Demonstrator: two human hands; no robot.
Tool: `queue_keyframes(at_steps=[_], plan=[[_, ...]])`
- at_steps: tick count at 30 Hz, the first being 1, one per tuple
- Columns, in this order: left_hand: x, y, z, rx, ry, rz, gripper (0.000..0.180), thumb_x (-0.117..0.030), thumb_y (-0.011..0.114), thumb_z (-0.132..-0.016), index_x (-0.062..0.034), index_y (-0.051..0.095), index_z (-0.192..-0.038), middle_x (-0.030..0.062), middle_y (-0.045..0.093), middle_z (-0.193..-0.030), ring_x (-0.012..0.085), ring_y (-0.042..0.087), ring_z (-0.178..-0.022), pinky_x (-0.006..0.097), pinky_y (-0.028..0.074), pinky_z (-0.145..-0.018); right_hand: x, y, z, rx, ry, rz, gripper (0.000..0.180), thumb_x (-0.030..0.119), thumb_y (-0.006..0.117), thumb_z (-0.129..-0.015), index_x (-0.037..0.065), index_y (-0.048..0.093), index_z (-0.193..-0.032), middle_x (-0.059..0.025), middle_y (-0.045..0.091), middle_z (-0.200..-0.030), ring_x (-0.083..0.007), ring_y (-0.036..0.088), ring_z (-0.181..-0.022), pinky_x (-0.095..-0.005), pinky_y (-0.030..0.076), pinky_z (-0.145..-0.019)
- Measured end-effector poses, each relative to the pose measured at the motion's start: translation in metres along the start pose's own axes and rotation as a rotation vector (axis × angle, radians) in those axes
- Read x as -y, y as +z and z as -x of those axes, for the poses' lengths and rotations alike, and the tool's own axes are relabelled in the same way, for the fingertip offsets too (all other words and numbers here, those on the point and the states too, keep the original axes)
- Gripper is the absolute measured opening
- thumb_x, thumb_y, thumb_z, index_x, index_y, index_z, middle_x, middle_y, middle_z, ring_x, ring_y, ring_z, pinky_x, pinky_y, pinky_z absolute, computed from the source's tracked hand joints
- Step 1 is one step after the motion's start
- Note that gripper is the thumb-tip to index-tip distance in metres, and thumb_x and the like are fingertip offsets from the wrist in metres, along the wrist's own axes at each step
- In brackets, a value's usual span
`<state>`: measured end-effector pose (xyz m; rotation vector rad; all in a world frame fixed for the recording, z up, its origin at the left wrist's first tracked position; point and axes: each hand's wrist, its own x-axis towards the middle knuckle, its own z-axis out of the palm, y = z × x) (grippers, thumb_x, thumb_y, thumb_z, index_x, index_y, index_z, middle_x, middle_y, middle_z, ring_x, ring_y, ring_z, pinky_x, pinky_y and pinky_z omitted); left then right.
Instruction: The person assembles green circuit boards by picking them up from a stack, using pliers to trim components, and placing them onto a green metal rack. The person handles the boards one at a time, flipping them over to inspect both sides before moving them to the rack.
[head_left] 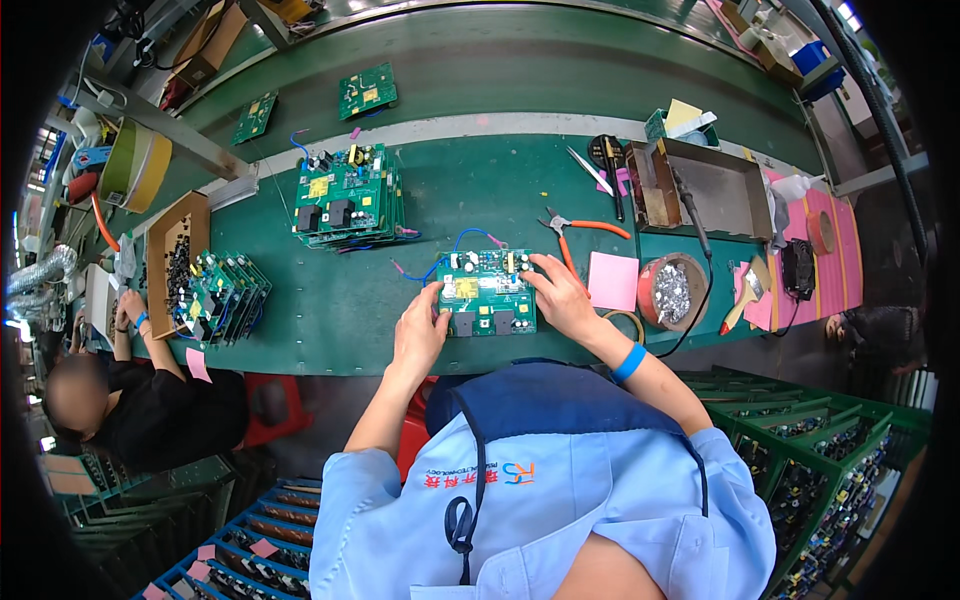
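A green circuit board point(487, 296) with yellow, black and silver parts lies in front of me on the green bench. Blue wires loop from its far left corner. My left hand point(420, 326) grips the board's left edge, thumb near the front corner. On the other side, my right hand point(561, 294) has its fingers and thumb on the right edge. Just beyond that hand lie orange-handled cutters point(572, 232) with open jaws. A pink pad of paper point(612, 281) is right of my right hand. Behind the board, to the left, stands a stack of similar boards point(345, 198).
Upright boards point(228, 296) stand by a cardboard box point(182, 250) at left, near a seated co-worker point(150, 400). At right are a bowl of metal scraps point(673, 291), a soldering iron point(692, 212) with a trailing cord, a metal tray point(715, 190), tweezers point(588, 170) and a brush point(746, 293).
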<state>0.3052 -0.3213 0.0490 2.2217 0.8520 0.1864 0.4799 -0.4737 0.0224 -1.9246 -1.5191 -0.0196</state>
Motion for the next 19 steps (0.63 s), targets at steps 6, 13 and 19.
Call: queue_keyframes(at_steps=[6, 13, 19], plan=[[0.0, -0.043, -0.014, -0.24, 0.106, -0.03, 0.03, -0.01, 0.06, -0.068, -0.0049, 0.052, -0.096, 0.0097, 0.056, -0.089, 0.0191, 0.057, -0.066, 0.03, 0.045, -0.061, 0.002, -0.001, 0.001, 0.002, 0.014, -0.016, 0.031, -0.006, 0.051, -0.063, 0.002, 0.052, -0.092, -0.0172, 0.045, -0.104, -0.0342, 0.046, -0.096, -0.0389, 0.039, -0.083], [-0.002, -0.111, -0.043, -0.604, 0.163, -0.065, 0.026, -0.009, 0.058, -0.071, -0.0028, 0.054, -0.096, 0.0086, 0.055, -0.092, 0.0182, 0.052, -0.085, 0.029, 0.042, -0.07, 0.002, -0.003, 0.001, 0.044, 0.024, -0.046, 0.033, -0.009, 0.048, -0.065, 0.003, 0.052, -0.095, -0.0176, 0.044, -0.109, -0.033, 0.045, -0.098, -0.0373, 0.039, -0.081], [0.013, -0.136, -0.034, -0.683, 0.192, -0.07, 0.027, -0.01, 0.059, -0.07, -0.0019, 0.053, -0.095, 0.0097, 0.054, -0.095, 0.0212, 0.051, -0.091, 0.029, 0.04, -0.075, 0.004, 0.004, 0.0, -0.028, 0.223, -0.242, 0.033, -0.008, 0.046, -0.065, 0.005, 0.054, -0.095, -0.019, 0.046, -0.106, -0.0307, 0.046, -0.1, -0.0367, 0.038, -0.085]])
